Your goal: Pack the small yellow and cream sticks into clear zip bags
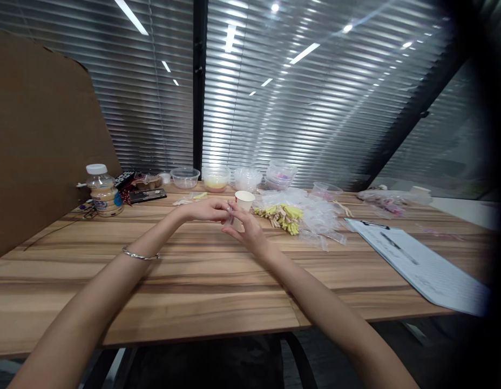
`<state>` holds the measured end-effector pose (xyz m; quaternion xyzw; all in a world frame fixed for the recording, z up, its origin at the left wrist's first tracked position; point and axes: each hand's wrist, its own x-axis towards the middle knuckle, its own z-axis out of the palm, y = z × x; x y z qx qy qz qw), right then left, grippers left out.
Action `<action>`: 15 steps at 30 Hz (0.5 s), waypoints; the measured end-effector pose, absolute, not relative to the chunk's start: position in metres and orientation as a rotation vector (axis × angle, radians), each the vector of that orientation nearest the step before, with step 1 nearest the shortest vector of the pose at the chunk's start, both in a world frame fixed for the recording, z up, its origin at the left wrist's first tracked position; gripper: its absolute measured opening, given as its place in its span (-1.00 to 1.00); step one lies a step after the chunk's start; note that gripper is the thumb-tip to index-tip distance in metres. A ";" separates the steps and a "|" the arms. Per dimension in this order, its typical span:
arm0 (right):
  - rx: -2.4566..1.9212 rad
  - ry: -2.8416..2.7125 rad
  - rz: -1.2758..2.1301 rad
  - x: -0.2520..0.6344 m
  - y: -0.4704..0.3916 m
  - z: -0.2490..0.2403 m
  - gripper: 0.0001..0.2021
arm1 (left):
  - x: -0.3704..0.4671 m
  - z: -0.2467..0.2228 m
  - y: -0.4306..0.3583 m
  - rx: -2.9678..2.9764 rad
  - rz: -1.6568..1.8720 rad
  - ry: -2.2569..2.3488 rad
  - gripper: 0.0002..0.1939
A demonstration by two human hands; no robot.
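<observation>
Both hands meet over the middle of the table (185, 302), just in front of a white paper cup (244, 200). My left hand (210, 209) comes in from the left, its fingers bent round a small clear plastic bag (229, 220). From the other side, my right hand (247, 229) pinches at the same bag, with its thumb underneath. The fingers cover most of the bag, so its contents do not show. Right of the cup lies a pile of yellow and beige strips (285, 215), beside a heap of clear plastic bags (321, 216).
Clear plastic bowls (184, 178) line the back, one holding something yellow (216, 182). A white-capped bottle (102, 192) and a dark flat case (148, 195) stand left, near a cardboard panel (43, 124). A clipboard (420, 270) with a pen (398, 247) lies right.
</observation>
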<state>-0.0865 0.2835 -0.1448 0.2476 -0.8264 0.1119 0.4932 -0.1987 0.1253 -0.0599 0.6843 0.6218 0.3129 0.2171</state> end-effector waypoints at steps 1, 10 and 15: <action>0.594 -2.000 0.243 -0.087 0.283 -0.145 -0.43 | -0.200 -0.060 0.125 1.912 0.864 1.766 -0.74; 0.358 -2.092 0.244 -0.083 0.271 -0.141 -0.73 | -0.194 -0.054 0.124 2.034 0.566 2.260 -0.82; 0.189 -2.108 0.300 -0.080 0.267 -0.139 -0.85 | -0.195 -0.052 0.124 2.022 0.543 2.332 -0.76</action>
